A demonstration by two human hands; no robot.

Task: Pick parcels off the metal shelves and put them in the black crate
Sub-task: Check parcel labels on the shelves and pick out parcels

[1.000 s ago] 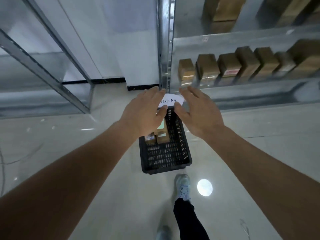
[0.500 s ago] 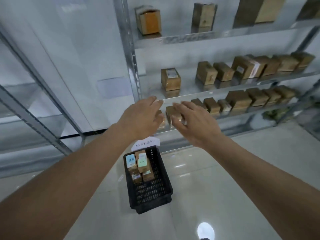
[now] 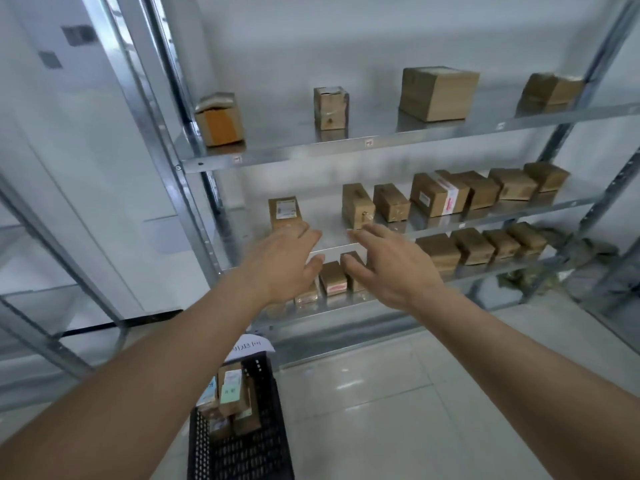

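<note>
Galvanised grey metal shelves (image 3: 346, 147) carry rows of taped brown cardboard parcels (image 3: 440, 194), boxy and matte, with bare steel open on the middle tier's left. Near, on glossy pale floor, the black perforated plastic crate (image 3: 266, 455) holds several labelled parcels. The left hand (image 3: 280, 265) and right hand (image 3: 394, 268) hover spread and empty before the middle shelf's edge.

I'm looking at a stockroom or small warehouse. Galvanised metal shelves (image 3: 381, 142) carry rows of taped brown parcels (image 3: 440, 194), and a black crate (image 3: 270, 445) holding more of them sits on the glossy tiled floor (image 3: 398, 410)
</note>
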